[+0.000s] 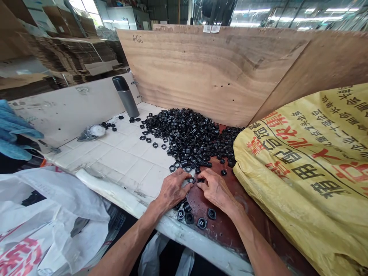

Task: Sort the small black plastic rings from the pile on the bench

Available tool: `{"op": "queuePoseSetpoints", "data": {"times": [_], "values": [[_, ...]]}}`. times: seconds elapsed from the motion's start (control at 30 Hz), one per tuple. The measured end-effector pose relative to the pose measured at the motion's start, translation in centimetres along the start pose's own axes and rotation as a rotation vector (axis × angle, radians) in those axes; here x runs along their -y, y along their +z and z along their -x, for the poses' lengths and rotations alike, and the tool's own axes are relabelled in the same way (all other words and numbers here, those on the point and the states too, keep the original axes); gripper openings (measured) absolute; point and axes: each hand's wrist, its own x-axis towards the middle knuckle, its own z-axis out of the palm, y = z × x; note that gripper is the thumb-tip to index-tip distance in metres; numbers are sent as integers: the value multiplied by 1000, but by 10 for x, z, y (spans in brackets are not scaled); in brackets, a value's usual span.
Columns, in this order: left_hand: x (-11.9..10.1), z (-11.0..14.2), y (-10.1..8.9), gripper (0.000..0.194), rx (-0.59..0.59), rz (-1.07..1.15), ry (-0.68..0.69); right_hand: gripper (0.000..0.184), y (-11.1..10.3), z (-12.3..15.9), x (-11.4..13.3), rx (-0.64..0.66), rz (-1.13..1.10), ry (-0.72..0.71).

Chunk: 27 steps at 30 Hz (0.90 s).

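Observation:
My left hand [174, 187] is closed, thumb and forefinger pinching a small black plastic ring [190, 180]. Close beside it, my right hand [215, 188] curls its fingers round a small black piece [200, 180], mostly hidden by the fingertips. Just beyond both hands spreads a big heap of black plastic rings [186, 132]. Nearer to me, below the hands, lie several round black caps [202, 223] with cross-shaped insides, some partly behind my left wrist.
A grey flask [126, 97] stands at the back left, near a small plastic bag [92, 132]. A wooden board [207, 69] walls the back. Yellow sack [304, 172] bulges over the right side; a white bag [51, 214] lies at left. The table's front edge [198, 239] is padded.

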Motion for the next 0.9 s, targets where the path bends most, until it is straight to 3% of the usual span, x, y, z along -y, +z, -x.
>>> {"op": "queuePoseSetpoints", "data": {"times": [0.23, 0.37, 0.5, 0.63, 0.73, 0.9], "values": [[-7, 3, -5, 25, -41, 249, -89, 24, -3, -3, 13, -53, -300, -5], [-10, 1, -5, 26, -37, 372, -126, 27, -2, -3, 17, -101, -443, 108], [-12, 0, -6, 21, -56, 471, -210, 13, -3, -4, 16, -118, -447, 140], [-14, -2, -8, 22, -111, 694, -326, 14, -5, -5, 17, -122, -442, 164], [-13, -3, -9, 22, -127, 786, -286, 18, -4, -4, 20, -56, -586, 202], [-12, -2, -11, 21, -115, 825, -280, 17, 0, -3, 21, -101, -638, 163]]}}
